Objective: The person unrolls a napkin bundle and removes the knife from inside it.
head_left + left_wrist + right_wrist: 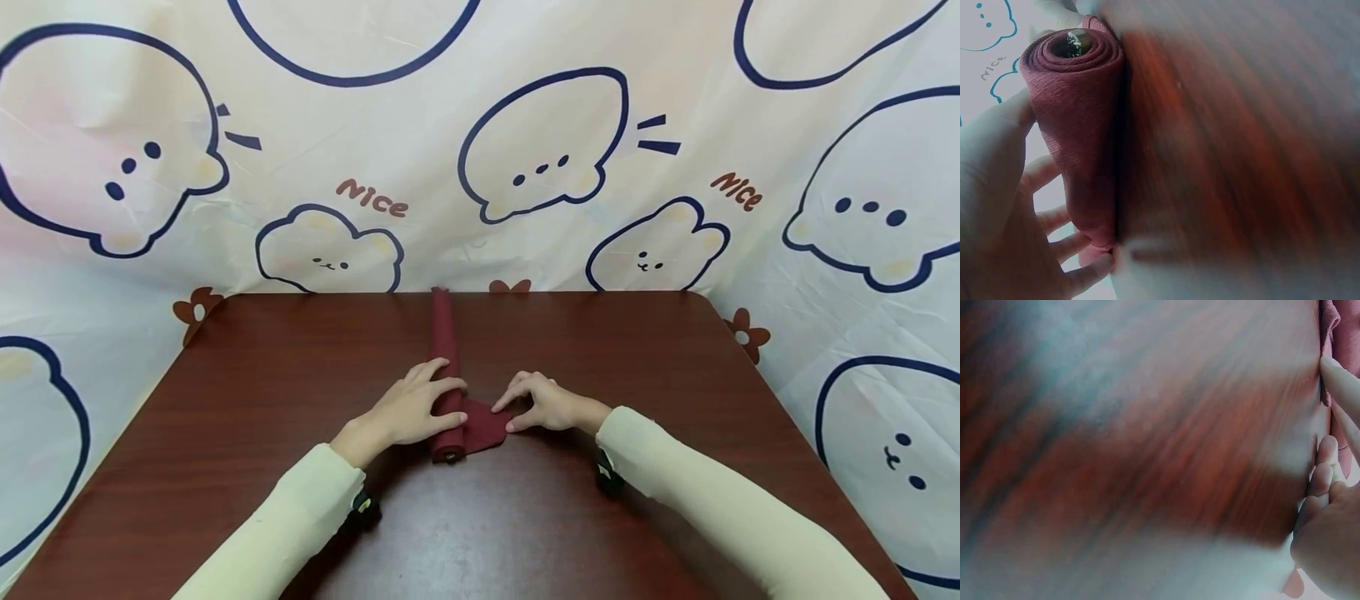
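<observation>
A dark red cloth (444,329) lies rolled into a long tube, running from the table's far edge toward me. Layers spiral round a hollow end of the roll (1075,119) in the left wrist view, and something small and shiny shows inside. My left hand (408,408) rests across the tube, its fingers and thumb spread over the top. A loose flap (483,423) of the cloth sticks out to the right. At the flap's outer edge, my right hand (551,404) holds the corner between thumb and fingers; the right wrist view shows the thumb against the cloth edge.
The brown wooden table (300,350) has a glossy top with a light reflection near the front. A pale curtain (427,142) with cartoon drawings hangs behind it and along both sides. Dark wrist bands (365,510) sit under both sleeves.
</observation>
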`<act>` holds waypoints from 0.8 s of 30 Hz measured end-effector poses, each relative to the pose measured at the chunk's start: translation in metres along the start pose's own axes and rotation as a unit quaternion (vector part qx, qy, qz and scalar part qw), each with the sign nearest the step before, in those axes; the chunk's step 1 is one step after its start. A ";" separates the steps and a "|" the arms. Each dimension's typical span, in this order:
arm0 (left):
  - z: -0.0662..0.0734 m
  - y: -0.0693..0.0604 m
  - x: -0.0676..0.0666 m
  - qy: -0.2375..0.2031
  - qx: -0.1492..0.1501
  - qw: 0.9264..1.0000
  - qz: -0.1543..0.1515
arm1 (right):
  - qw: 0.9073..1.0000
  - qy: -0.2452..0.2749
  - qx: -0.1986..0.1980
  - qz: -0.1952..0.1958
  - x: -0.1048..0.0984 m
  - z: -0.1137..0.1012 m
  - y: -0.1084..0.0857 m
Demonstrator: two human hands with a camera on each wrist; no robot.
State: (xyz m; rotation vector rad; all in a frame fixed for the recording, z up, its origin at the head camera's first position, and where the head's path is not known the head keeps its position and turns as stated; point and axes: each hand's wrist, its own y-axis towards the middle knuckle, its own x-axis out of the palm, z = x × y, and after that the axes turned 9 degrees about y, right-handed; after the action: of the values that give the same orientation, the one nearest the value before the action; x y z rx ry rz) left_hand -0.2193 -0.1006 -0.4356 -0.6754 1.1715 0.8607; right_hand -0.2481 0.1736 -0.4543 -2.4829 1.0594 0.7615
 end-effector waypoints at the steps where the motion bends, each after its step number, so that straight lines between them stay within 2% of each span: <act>1: -0.001 -0.001 -0.001 -0.001 0.001 1.000 0.002 | 1.000 0.000 -0.001 0.001 0.000 0.000 0.000; 12: -0.013 -0.013 -0.007 -0.019 -0.005 1.000 -0.005 | 1.000 0.007 -0.010 0.006 0.001 0.001 0.000; 19: -0.023 -0.019 -0.012 -0.032 -0.015 0.999 -0.013 | 1.000 0.008 -0.005 0.007 0.000 0.002 0.001; 24: -0.031 -0.025 -0.015 -0.037 -0.011 0.999 -0.010 | 1.000 0.013 0.005 0.005 0.001 0.002 0.001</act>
State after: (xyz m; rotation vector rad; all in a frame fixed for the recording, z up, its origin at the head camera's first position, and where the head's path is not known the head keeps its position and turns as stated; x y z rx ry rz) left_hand -0.2154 -0.1421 -0.4287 -0.6658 1.0888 0.8764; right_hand -0.2489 0.1729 -0.4568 -2.4872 1.0842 0.7265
